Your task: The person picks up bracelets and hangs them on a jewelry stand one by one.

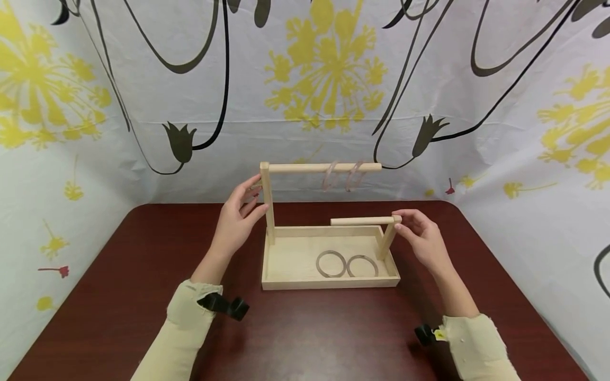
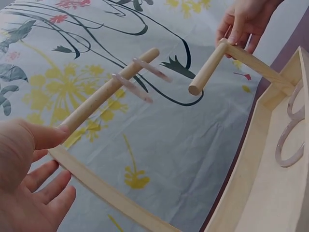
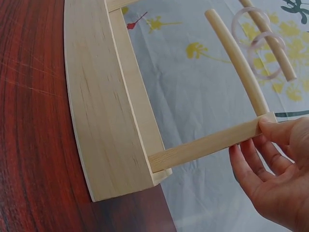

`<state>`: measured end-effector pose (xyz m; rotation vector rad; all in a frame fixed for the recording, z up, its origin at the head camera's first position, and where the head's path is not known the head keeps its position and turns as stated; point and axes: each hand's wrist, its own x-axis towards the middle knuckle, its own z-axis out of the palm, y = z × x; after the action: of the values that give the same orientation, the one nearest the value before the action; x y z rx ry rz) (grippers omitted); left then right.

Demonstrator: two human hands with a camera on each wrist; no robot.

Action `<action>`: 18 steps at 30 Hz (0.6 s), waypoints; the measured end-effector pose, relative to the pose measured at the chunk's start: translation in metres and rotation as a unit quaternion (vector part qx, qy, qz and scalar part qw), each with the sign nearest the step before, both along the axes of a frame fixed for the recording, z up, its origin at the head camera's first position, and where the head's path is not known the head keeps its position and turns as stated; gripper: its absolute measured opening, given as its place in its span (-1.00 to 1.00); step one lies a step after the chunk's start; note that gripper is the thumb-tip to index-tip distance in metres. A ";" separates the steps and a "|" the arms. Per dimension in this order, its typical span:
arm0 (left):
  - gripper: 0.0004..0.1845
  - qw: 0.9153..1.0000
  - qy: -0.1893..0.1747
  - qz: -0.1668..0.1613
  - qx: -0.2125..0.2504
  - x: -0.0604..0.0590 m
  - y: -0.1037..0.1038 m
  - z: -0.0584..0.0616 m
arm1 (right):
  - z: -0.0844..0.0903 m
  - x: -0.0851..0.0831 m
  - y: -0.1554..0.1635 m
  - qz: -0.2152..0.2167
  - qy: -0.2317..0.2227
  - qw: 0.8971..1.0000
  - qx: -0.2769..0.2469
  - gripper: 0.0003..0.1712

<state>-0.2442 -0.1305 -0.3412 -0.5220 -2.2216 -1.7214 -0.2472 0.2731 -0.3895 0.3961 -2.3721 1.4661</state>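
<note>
Head view: the wooden rack (image 1: pixel 329 259) sits mid-tabletop (image 1: pixel 119 296); the left hand (image 1: pixel 240 214) touches its tall post with relaxed fingers.
Right wrist view: the right hand (image 3: pixel 280 179) pinches the short post's top.

One wooden tray (image 1: pixel 295 283) on the bench, with two upright posts and two dowel rods. Two pink rings (image 1: pixel 342 176) hang on the top rod (image 1: pixel 305 168), and two clear rings (image 1: pixel 347 264) lie flat in the tray.
</note>
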 end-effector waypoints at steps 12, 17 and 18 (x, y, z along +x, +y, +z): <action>-0.36 1.000 -0.012 -0.012 0.006 0.011 0.000 -0.007 | 0.000 0.000 0.000 0.003 -0.004 1.000 -0.005 -0.67; -0.38 0.999 -0.015 -0.029 0.014 0.011 0.003 -0.013 | 0.001 -0.001 0.000 0.006 -0.002 1.000 -0.008 -0.67; -0.38 0.999 -0.016 -0.033 0.013 0.010 0.004 -0.015 | 0.001 -0.001 0.000 0.005 -0.002 1.000 -0.009 -0.67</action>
<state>-0.2343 -0.1264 -0.3560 -0.5705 -2.2242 -1.8010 -0.2478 0.2730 -0.3888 0.4026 -2.3621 1.4928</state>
